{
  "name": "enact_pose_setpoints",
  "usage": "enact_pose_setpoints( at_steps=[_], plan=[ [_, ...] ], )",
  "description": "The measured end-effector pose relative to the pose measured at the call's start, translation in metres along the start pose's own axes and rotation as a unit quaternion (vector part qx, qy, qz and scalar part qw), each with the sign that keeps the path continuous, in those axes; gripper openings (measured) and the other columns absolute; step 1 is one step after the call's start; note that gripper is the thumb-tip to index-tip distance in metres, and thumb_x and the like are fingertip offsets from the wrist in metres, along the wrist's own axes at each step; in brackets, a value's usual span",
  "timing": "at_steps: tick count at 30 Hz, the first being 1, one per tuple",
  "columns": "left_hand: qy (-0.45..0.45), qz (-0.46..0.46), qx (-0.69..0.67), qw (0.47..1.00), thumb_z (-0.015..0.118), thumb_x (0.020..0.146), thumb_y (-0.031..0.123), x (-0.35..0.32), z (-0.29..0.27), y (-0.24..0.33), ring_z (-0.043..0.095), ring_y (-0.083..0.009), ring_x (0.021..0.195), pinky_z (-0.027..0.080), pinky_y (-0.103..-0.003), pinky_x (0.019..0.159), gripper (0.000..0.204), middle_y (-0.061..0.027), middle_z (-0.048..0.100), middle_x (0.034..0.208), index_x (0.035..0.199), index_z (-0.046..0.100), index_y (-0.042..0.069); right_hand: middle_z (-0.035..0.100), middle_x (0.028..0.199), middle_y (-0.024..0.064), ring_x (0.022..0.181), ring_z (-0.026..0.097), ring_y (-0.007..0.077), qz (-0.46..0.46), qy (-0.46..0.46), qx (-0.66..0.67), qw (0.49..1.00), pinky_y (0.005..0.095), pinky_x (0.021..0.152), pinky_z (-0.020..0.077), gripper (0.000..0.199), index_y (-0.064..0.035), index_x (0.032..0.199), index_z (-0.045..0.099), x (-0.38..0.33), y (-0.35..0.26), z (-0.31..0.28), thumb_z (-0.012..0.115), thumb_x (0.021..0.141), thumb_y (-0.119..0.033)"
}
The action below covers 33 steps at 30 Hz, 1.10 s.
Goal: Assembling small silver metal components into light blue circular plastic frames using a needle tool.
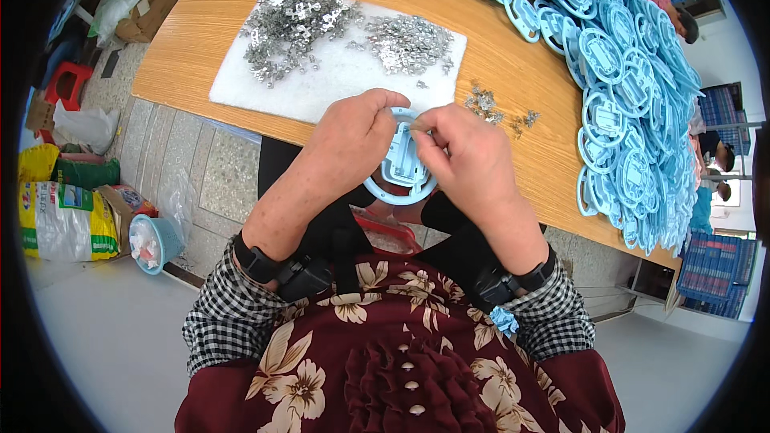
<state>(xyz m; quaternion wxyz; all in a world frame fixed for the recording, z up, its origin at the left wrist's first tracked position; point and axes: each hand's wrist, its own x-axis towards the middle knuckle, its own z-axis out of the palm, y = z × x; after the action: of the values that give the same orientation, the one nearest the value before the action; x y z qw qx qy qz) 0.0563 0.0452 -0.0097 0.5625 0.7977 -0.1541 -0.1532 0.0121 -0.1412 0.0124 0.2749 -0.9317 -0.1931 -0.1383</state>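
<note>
**Both hands on one blue ring at the table's edge**

The left hand (353,132) and the right hand (465,156) meet over a round light-blue plastic ring part (399,170), held just off the near edge of the curved wooden table (529,80). The left hand's fingers wrap the ring's left rim, closed on it; the right hand's thumb and fingertips are pressed together at the ring's upper right, and whether they pinch a small piece there cannot be told.

On the table beyond the ring lies a white foam mat (337,80) carrying two heaps of small silver metal clips (297,28). A few loose clips (483,103) sit on bare wood just right of the ring. Farther right, a large pile of matching blue plastic rings (626,72) covers the table's end.

Left of the table, the grey tiled floor (184,152) holds a red stool (68,80), printed sacks (60,220), cardboard boxes (148,8) and a small blue bin (156,244).
</note>
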Motion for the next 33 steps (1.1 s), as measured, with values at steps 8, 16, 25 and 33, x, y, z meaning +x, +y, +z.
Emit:
enact_pose_setpoints(
  at_steps=[8,16,25,33],
  plan=[
    [0.007,-0.007,-0.022,1.000,0.046,0.098,0.013,0.002,0.000,-0.002,0.059,-0.0124,0.063,0.050,-0.029,0.057,0.033,-0.0064,0.064,0.076,0.119,0.066,-0.002,0.064,0.083,0.0101,0.074,0.064,0.0333,0.001,-0.030,-0.044,0.999,0.0416,0.061,0.0512,0.023,-0.0113,0.109,0.066,-0.017,-0.009,-0.008,0.068,0.087,-0.011],
    [0.016,0.000,-0.019,1.000,0.045,0.099,0.014,0.001,0.002,-0.006,0.060,-0.0122,0.065,0.050,-0.029,0.060,0.033,-0.0067,0.065,0.076,0.119,0.066,-0.001,0.069,0.086,0.0135,0.077,0.068,0.0362,0.164,-0.109,-0.025,0.980,0.0449,0.063,0.0525,0.023,-0.0152,0.118,0.061,-0.013,-0.021,-0.027,0.059,0.095,-0.016],
    [0.034,0.038,0.019,0.999,0.047,0.100,0.012,-0.004,0.006,-0.006,0.059,-0.0127,0.069,0.049,-0.030,0.065,0.030,-0.0089,0.065,0.076,0.119,0.066,-0.001,0.069,0.081,0.0087,0.071,0.069,0.0298,0.033,-0.071,-0.088,0.993,0.0402,0.058,0.0521,0.030,-0.0166,0.116,0.068,-0.018,-0.016,-0.027,0.065,0.087,-0.012],
    [0.034,0.027,0.028,0.999,0.047,0.100,0.012,-0.002,0.006,-0.008,0.061,-0.0144,0.069,0.050,-0.031,0.067,0.030,-0.0107,0.067,0.079,0.120,0.065,-0.002,0.066,0.073,0.0058,0.065,0.068,0.0261,0.023,-0.087,-0.160,0.983,0.0379,0.055,0.0510,0.038,-0.0146,0.114,0.069,-0.014,-0.024,-0.030,0.072,0.075,-0.015]
  ],
)
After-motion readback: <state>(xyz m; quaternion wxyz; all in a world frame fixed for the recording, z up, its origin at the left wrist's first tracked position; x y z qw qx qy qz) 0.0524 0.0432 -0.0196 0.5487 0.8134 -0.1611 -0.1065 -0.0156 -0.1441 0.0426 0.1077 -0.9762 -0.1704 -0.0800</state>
